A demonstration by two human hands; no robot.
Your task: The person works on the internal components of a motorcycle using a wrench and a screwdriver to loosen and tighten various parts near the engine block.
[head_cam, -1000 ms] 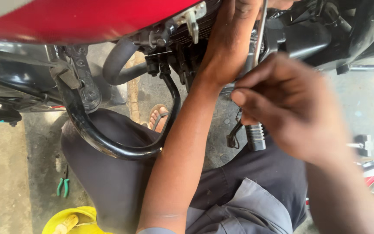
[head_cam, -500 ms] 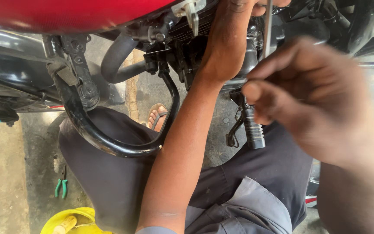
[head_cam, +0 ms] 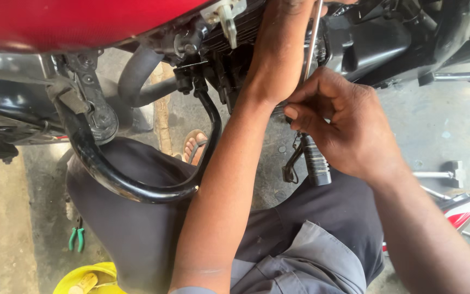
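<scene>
Compared with a second ago, the right hand (head_cam: pixel 344 125) has slid left and down, its pinched fingers now close against the left wrist, and the view sits slightly lower.

At far left, one pair of green-handled pliers (head_cam: pixel 75 238) lies on the concrete floor (head_cam: pixel 6 218), with one yellow tub (head_cam: pixel 85 275) near the bottom edge. One black crash-guard tube (head_cam: pixel 131 188) loops under the red fuel tank (head_cam: pixel 72 22); it looks stiff and heavy.

The left hand (head_cam: pixel 281 49) reaches up into the engine (head_cam: pixel 235 32); its fingers are hidden there, so I cannot tell how it grips or what it holds.

One thin metal rod (head_cam: pixel 311 43) runs upright just right of that forearm, its top out of view. It is probably light, rigid and slick with oil, best pinched low on the shaft. The right hand's thumb and forefinger close tightly on its lower end, other fingers curled. Below hangs one ribbed black footpeg (head_cam: pixel 315 162).

Far right, one T-shaped steel tool (head_cam: pixel 441 174) lies on the floor.
</scene>
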